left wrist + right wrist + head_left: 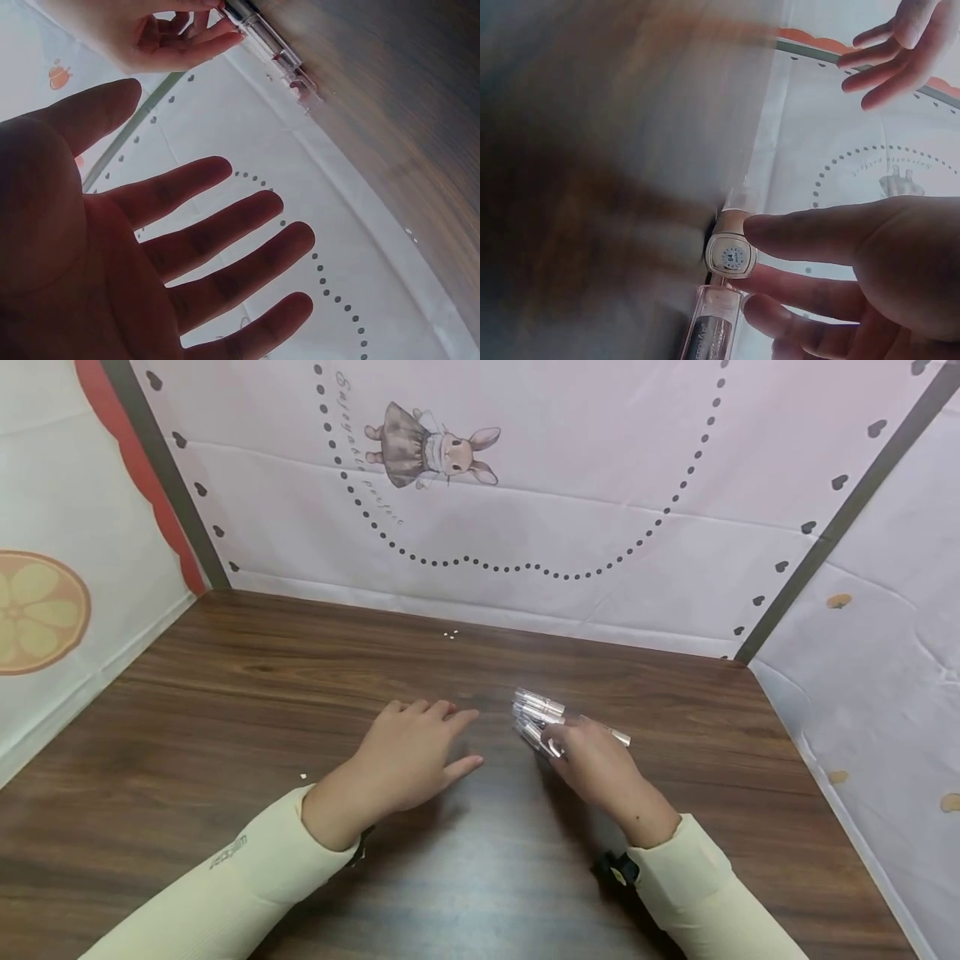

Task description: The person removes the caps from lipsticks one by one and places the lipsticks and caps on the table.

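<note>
Several slim, shiny lip gloss tubes (538, 703) lie side by side on the wooden table, right of centre. My right hand (600, 768) is at their near end, thumb and index finger pinching one tube (732, 256) by its square end, which bears a round "04" label. Another clear-cased tube (709, 330) is close beside it in the right wrist view. One more tube (621, 737) lies partly hidden behind the right hand. My left hand (408, 752) holds nothing; its fingers are spread, palm down, to the left of the tubes and apart from them.
Small white bits (451, 634) lie near the table's back edge, and another white bit (303, 776) by the left sleeve. A printed cloth wall (570, 510) with a rabbit stands behind the wooden table (187, 718). More cloth closes both sides.
</note>
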A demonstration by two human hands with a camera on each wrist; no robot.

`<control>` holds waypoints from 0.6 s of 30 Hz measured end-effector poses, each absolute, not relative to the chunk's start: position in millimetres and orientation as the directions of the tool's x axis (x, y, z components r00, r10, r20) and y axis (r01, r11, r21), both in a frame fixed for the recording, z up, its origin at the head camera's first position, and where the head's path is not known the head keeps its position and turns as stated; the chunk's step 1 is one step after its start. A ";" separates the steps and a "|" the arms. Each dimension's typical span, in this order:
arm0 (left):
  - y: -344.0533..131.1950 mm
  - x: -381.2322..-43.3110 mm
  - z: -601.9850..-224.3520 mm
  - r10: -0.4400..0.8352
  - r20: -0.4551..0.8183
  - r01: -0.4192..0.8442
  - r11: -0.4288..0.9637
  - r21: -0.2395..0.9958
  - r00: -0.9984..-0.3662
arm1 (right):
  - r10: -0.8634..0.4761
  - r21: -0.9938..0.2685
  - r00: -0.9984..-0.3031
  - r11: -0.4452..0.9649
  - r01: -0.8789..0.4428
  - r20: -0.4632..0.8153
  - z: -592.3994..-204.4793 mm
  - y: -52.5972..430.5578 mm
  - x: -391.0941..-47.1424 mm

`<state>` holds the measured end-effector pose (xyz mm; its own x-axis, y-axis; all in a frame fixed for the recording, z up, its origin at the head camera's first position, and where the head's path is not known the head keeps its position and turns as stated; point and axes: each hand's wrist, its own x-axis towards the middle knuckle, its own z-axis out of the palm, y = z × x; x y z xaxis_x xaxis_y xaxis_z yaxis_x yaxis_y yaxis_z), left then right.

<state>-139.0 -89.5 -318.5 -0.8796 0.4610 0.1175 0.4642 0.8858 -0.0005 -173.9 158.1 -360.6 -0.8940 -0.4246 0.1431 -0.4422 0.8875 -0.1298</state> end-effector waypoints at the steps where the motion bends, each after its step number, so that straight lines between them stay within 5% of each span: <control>1: -89.4 -138.9 -318.4 0.461 0.115 0.464 0.886 0.001 -0.880 | -0.422 -0.137 -0.896 0.888 -0.440 0.141 -360.6 158.2 -174.7; 18: -88.0 -136.5 -318.1 0.458 0.093 0.457 0.889 -0.025 -0.884 | -0.413 -0.127 -0.896 0.892 -0.434 0.160 -363.7 158.1 -175.0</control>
